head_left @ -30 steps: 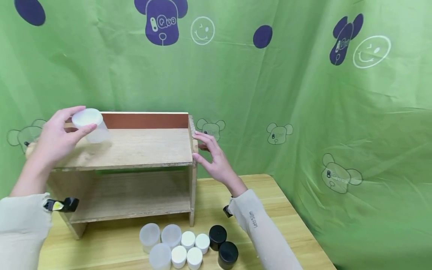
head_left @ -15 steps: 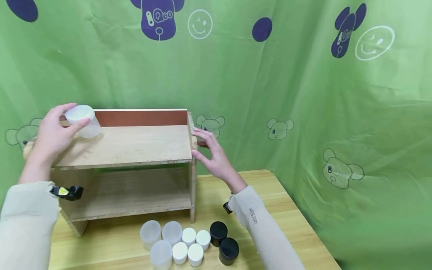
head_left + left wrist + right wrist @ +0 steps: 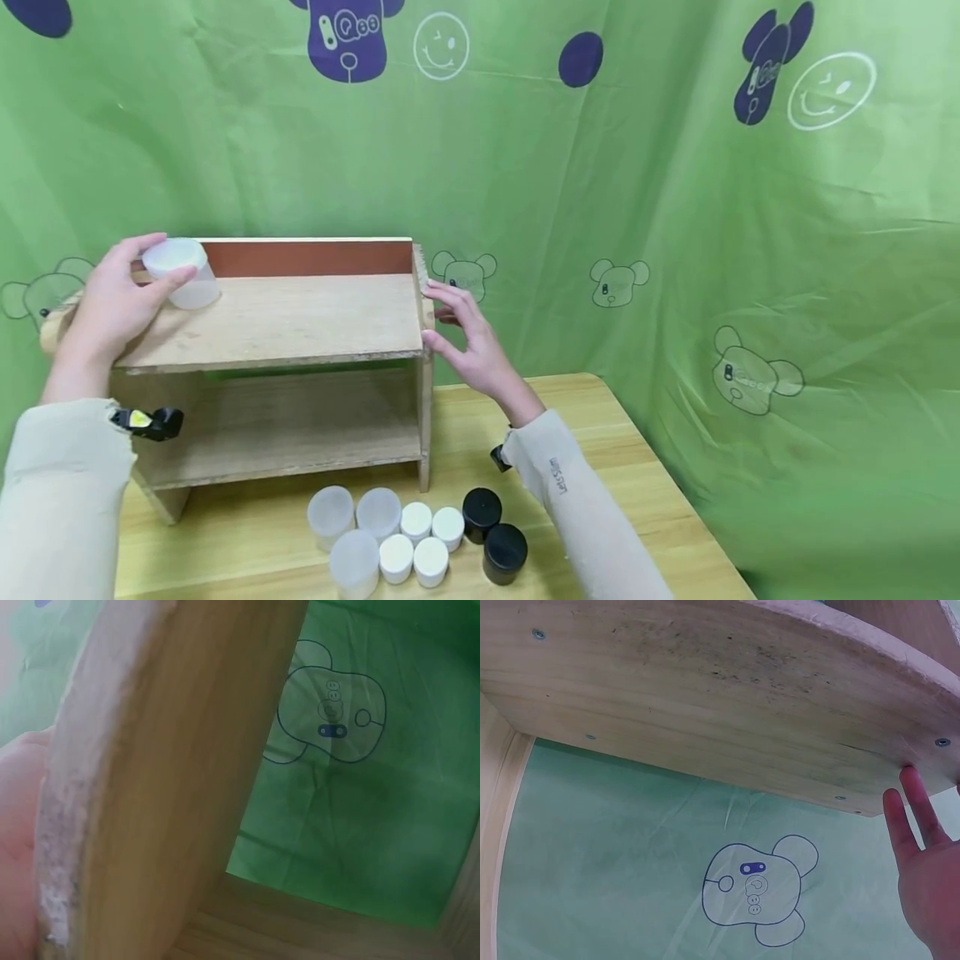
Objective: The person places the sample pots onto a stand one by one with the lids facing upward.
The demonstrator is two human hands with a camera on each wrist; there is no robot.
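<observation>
My left hand [image 3: 112,304] holds a translucent plastic jar [image 3: 197,288] between thumb and fingers, upright at the left end of the top board of a small wooden shelf [image 3: 322,321]. In the left wrist view the wooden side panel [image 3: 172,780] fills much of the frame and hides the jar and most of the hand. My right hand [image 3: 477,348] is at the shelf's right side, with fingertips and thumb at the panel. In the right wrist view, extended fingers [image 3: 921,806] reach up to the outer wooden face [image 3: 727,697].
In front of the shelf, three translucent jars [image 3: 354,560], several small white jars [image 3: 431,560] and two black jars [image 3: 505,552] stand grouped on the wooden table [image 3: 600,492]. Behind hangs a green curtain [image 3: 510,183]. The lower board [image 3: 292,425] sits beneath the top one.
The left hand has moved the translucent jar left and down onto the top board, and the jar has become more upright. The right hand stays at the panel; the head view shifts slightly.
</observation>
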